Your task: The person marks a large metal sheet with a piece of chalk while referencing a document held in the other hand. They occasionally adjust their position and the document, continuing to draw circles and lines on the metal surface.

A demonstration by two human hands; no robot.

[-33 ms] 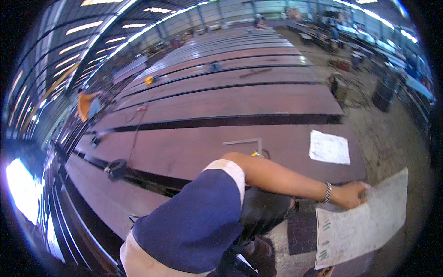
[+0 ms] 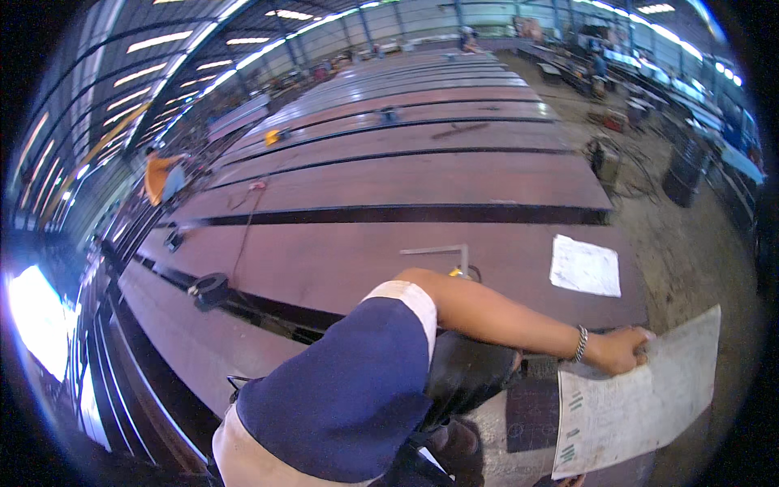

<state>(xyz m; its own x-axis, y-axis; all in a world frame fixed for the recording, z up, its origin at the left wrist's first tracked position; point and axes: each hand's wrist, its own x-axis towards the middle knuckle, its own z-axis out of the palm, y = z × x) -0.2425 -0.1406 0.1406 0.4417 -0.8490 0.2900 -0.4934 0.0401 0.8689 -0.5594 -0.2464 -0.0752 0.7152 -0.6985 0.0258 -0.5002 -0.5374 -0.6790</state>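
My left hand (image 2: 621, 350), with a metal-link bracelet (image 2: 580, 343) at the wrist, is closed on the upper edge of a large off-white paper sheet (image 2: 633, 414). The sheet is tilted and curved, with faint lines and small green marks. At the bottom edge of the picture a sliver of my right hand (image 2: 573, 480) shows by the sheet's lower corner; its fingers are mostly hidden. Beside the sheet lies a dark plate with chalk-like marks (image 2: 531, 415). A smaller white paper (image 2: 584, 266) lies on the reddish-brown steel plate beyond my left arm.
A metal square (image 2: 464, 256) and a yellow tape measure (image 2: 464, 273) lie beyond my elbow. Long steel plates (image 2: 389, 183) stretch away with dark gaps between them. A black coil (image 2: 209, 290) sits at left. A person in orange (image 2: 158, 177) bends at far left; a drum (image 2: 686, 169) stands right.
The whole view has shifted slightly, so the scene sits a little further right and lower. My left hand keeps its hold on the paper sheet; less of my right hand shows.
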